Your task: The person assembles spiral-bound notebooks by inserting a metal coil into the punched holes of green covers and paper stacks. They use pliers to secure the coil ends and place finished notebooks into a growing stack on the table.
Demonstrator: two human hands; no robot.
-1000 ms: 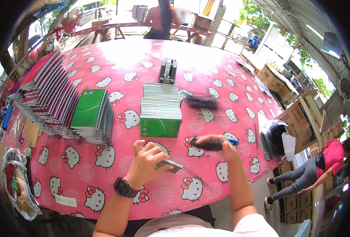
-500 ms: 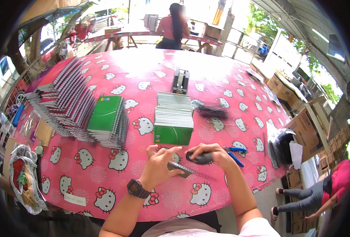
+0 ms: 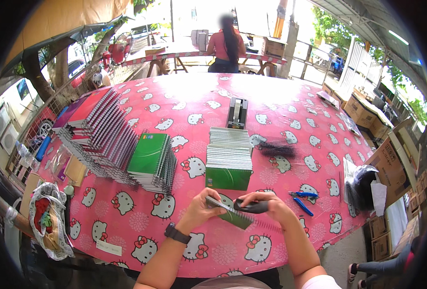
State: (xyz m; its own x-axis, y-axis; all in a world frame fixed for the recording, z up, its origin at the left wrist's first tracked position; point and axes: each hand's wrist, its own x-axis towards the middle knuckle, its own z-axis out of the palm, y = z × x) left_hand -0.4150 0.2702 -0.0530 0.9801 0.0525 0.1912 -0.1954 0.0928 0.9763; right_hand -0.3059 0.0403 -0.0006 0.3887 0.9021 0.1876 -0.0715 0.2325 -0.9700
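My left hand (image 3: 203, 210) is closed on a small green notebook (image 3: 237, 220), held tilted above the pink table with its punched edge up. A thin spiral wire coil (image 3: 270, 226) runs along that edge and sticks out past its right end. In my right hand (image 3: 272, 207) is a dark, smooth, rounded hand tool (image 3: 252, 207), held against or just over the coil; its working end is hidden. Beyond my hands stands a tight row of green-covered notebooks (image 3: 229, 179). Blue-handled pliers (image 3: 304, 204) lie to the right of my right hand.
Spiral-bound green notebooks (image 3: 149, 153) and a tall stack of red-covered ones (image 3: 90, 108) stand left. Loose dark coils (image 3: 278, 148) lie beyond the pliers. A black metal device (image 3: 237, 113) sits behind the row. Bagged items (image 3: 366, 188) rest at the right edge. Another person (image 3: 226, 45) is far off.
The view has shifted, so the table appears lower and further right. The notebook has turned to show more green cover, and the dark tool has come over its coiled edge.
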